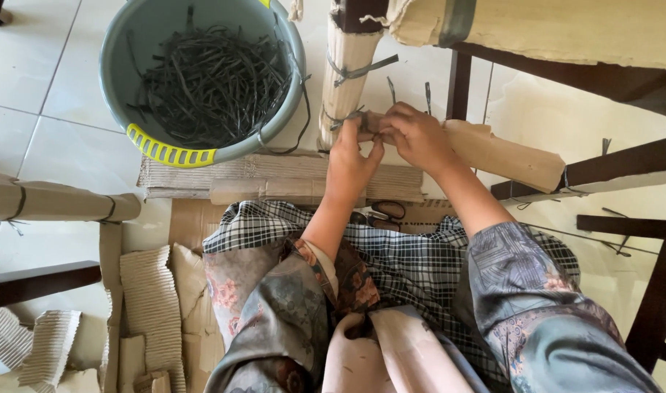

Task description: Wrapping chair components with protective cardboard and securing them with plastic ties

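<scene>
— Nearest to where I stood was the person's lap: a checked cloth (pixel 391 251) spread over the knees, with patterned sleeves (pixel 522 306) above it.

— And the biggest thing in front of them?

— Dark wooden furniture rails (pixel 624 164) wrapped in corrugated cardboard, standing on a pale tiled floor (pixel 49 80). Beside them sat a grey-green basin (pixel 282 109) with a yellow handle, full of dark plastic ties (pixel 209 80).

— Where were the hands?

— Both were up at one cardboard-wrapped rail (pixel 504 156), which ran out to the right, just beside an upright wrapped leg (pixel 344 80). The left hand (pixel 351 164) had its fingers (pixel 362 135) pinched at the rail's near end; the right hand (pixel 420 138) lay over the same end, fingers curled down on the wrap. A dark tie (pixel 340 124) showed there, but I could not tell which hand gripped it.

— Anything smaller?

— Flat cardboard sheets (pixel 275 178) lay under the wrists, torn scraps (pixel 151 306) lay to the left, and scissors (pixel 384 212) lay by the cloth's edge.
</scene>
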